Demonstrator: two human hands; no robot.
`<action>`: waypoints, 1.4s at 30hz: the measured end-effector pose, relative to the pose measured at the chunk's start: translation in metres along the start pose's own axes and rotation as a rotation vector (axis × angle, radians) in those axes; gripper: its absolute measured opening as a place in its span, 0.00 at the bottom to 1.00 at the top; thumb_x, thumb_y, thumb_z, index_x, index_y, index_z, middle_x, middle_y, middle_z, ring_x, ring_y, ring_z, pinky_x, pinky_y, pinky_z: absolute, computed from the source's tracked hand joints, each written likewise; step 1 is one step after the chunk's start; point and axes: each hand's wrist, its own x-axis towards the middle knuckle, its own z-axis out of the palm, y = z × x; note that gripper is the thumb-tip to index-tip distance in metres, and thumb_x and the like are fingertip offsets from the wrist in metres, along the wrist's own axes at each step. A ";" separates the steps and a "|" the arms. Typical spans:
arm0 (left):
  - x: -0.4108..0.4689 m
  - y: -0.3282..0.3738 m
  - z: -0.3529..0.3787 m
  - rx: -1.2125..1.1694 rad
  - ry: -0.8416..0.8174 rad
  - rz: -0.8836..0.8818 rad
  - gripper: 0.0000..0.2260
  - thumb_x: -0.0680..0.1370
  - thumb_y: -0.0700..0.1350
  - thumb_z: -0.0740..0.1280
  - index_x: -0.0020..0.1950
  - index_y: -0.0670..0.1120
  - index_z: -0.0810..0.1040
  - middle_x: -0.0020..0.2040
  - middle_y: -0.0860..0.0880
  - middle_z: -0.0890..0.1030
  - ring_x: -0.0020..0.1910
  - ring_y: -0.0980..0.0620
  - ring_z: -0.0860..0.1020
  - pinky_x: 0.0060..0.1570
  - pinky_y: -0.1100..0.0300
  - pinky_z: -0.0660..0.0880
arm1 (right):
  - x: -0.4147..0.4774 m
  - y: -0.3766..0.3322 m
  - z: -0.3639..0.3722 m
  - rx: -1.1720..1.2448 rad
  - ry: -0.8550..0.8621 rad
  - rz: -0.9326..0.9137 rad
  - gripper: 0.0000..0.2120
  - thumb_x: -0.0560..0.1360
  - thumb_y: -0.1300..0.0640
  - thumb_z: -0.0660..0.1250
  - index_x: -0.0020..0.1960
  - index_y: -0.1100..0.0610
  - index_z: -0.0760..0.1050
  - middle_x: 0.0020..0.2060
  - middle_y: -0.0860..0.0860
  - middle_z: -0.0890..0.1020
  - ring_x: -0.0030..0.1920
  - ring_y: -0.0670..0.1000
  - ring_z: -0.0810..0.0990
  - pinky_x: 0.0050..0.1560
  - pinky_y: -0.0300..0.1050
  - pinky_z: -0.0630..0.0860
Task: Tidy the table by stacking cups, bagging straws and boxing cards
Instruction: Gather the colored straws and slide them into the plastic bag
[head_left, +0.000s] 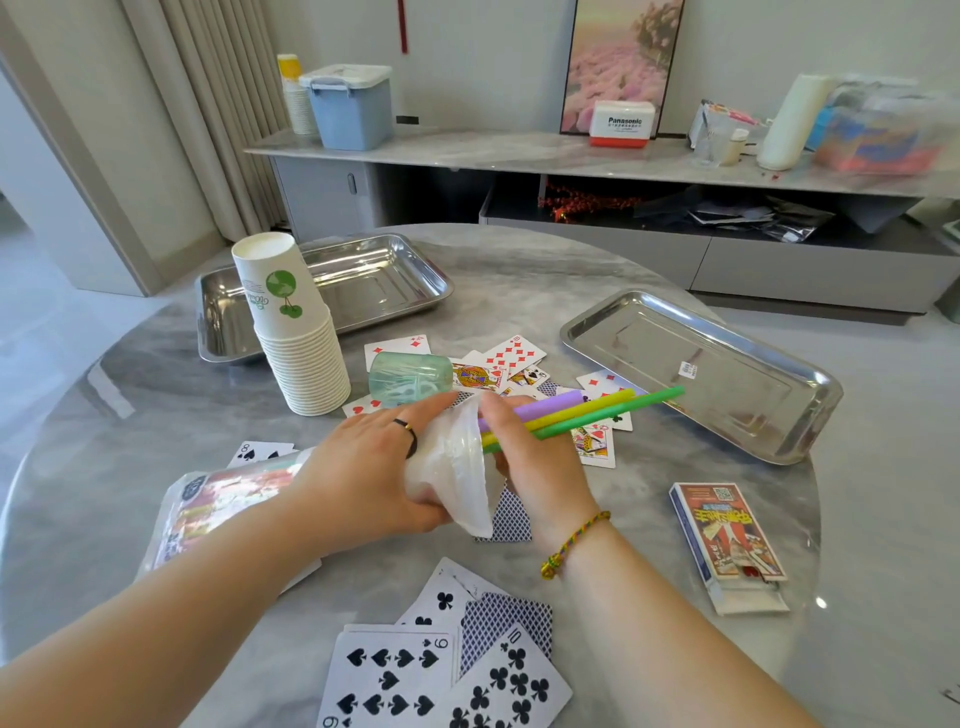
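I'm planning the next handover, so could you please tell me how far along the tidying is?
Done, it seems: the paper cups stand in one nested stack. In hand: the left hand holds a clear bag while the right hand holds three straws at its mouth. Left: playing cards lie scattered on the table, with the card box lying apart.

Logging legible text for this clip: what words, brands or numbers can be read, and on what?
"Panasonic": white and red box.
"8": eight of spades.
"9": nine of spades.
"10": ten of clubs.
"10": ten of diamonds.
"4": four of diamonds.
Too blurred or small: print on card box, top paper cup, tray sticker.
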 end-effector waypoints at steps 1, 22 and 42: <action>0.000 0.000 -0.001 -0.011 -0.006 -0.008 0.49 0.51 0.67 0.54 0.72 0.59 0.53 0.66 0.56 0.71 0.64 0.55 0.69 0.57 0.69 0.60 | 0.001 -0.002 -0.003 0.008 0.036 0.010 0.13 0.72 0.49 0.66 0.32 0.52 0.70 0.16 0.43 0.69 0.19 0.39 0.67 0.23 0.28 0.63; 0.001 -0.004 -0.001 -0.022 0.017 -0.042 0.50 0.49 0.68 0.52 0.72 0.59 0.53 0.66 0.56 0.70 0.64 0.54 0.69 0.59 0.66 0.61 | 0.012 -0.007 -0.020 0.037 0.105 -0.137 0.09 0.74 0.60 0.64 0.36 0.54 0.70 0.18 0.44 0.71 0.17 0.39 0.65 0.19 0.28 0.60; 0.005 -0.003 -0.008 -0.039 0.093 -0.152 0.42 0.65 0.56 0.73 0.73 0.56 0.53 0.63 0.52 0.73 0.63 0.51 0.70 0.59 0.63 0.64 | -0.005 0.013 -0.002 -0.148 -0.052 -0.410 0.04 0.69 0.50 0.60 0.40 0.43 0.73 0.35 0.35 0.80 0.44 0.33 0.78 0.49 0.25 0.71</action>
